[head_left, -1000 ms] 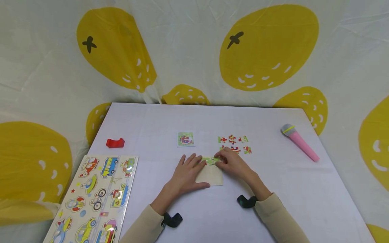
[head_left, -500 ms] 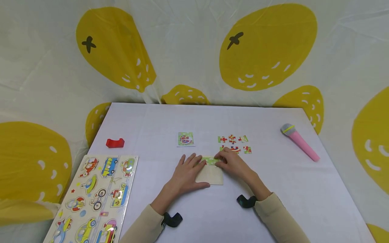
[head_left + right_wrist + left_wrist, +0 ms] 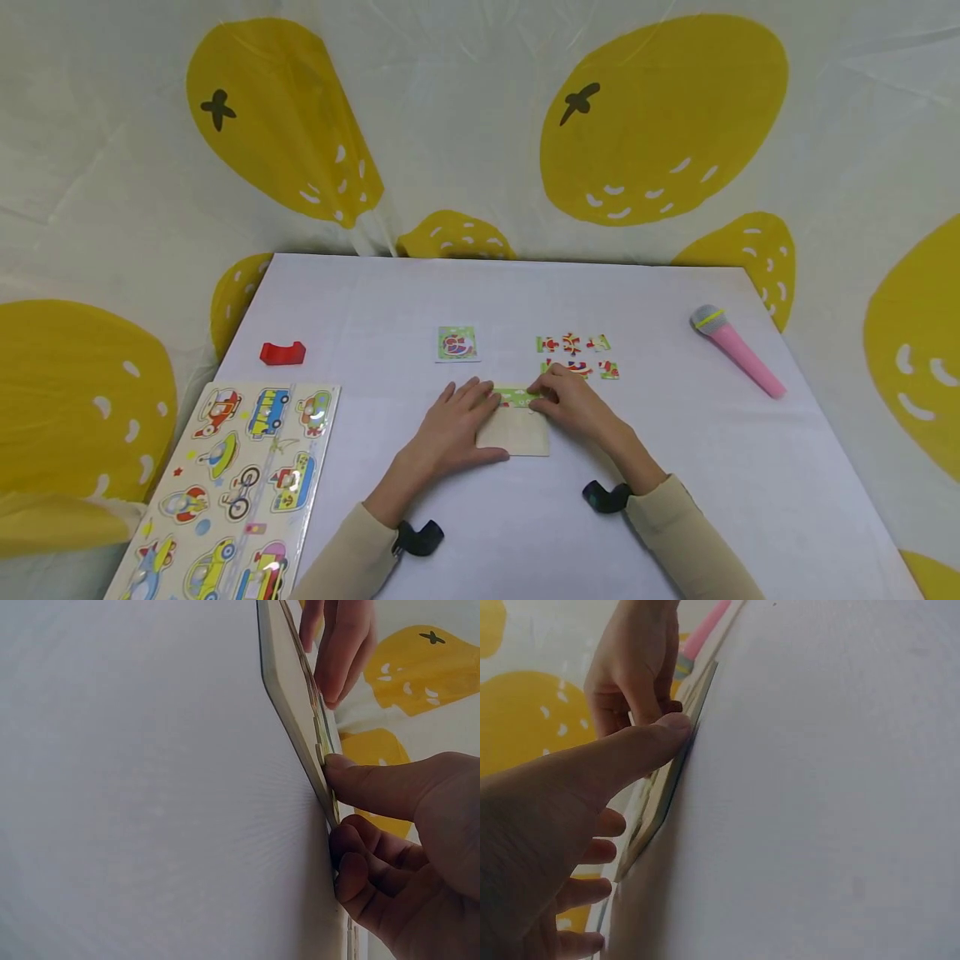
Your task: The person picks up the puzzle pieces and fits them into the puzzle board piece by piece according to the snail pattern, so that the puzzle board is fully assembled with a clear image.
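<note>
A small pale wooden puzzle board point(image 3: 513, 433) lies on the white table, with a row of green jigsaw pieces point(image 3: 514, 397) along its far edge. My left hand point(image 3: 448, 427) rests across the board's left side, fingers spread and fairly straight; in the left wrist view its thumb lies over the board's near edge. At the right end of the green row, my right hand point(image 3: 576, 407) pinches a jigsaw piece between thumb and forefinger. The right wrist view shows that thumb point(image 3: 367, 784) down on the board's top face point(image 3: 289, 697), other fingers curled beside the edge. Fingers partly hide the row's ends.
Several loose jigsaw pieces point(image 3: 572, 343) lie beyond my right hand. Left of them is a square picture card point(image 3: 457, 343). A red block point(image 3: 282, 353) and a wrapped vehicle peg puzzle point(image 3: 240, 492) are at left, a pink toy microphone point(image 3: 738, 352) at right.
The green pieces have come together into a more even strip. My left hand has slid slightly left, baring more of the board. My right hand has kept its place.
</note>
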Demonstrator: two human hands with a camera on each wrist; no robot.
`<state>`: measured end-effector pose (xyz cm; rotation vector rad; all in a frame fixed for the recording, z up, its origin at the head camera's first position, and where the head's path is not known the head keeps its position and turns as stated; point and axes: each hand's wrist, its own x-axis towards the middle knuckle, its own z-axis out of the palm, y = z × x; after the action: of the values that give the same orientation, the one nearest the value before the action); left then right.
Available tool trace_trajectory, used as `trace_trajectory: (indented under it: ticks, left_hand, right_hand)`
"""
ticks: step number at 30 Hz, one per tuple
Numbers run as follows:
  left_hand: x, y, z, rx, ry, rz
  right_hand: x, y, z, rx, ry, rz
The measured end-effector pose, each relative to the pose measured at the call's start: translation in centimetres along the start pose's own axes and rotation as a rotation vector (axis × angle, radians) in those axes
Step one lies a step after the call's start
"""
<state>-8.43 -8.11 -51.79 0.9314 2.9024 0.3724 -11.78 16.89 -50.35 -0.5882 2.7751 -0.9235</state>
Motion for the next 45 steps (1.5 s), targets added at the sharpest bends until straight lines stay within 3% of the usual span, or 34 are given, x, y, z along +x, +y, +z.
trace_trajectory:
  ticks: [8, 15, 26, 36, 45]
  left_hand:
    - [-1.0, 0.2, -0.6, -0.031, 0.023, -0.029]
    - [-2.1, 0.3, -0.1, -0.062, 0.041, -0.060]
    - [-2.3, -0.2, 0.8, -0.093, 0.099, -0.062]
    - [-2.4, -0.2, 0.7, -0.098, 0.097, -0.066]
    - [-2.5, -0.1, 0.7, -0.089, 0.120, -0.056]
  right_hand:
    - [0.1, 0.0, 0.1, -0.009, -0.002, 0.025]
    - [0.1, -0.1, 0.1, 0.007, -0.006, 0.035]
    - [0.2, -0.2, -0.5, 0.011, -0.008, 0.037]
    - [2.4, 1.5, -2.4, -0.024, 0.123, -0.035]
    - [4.5, 3.3, -3.3, -0.037, 0.118, 0.077]
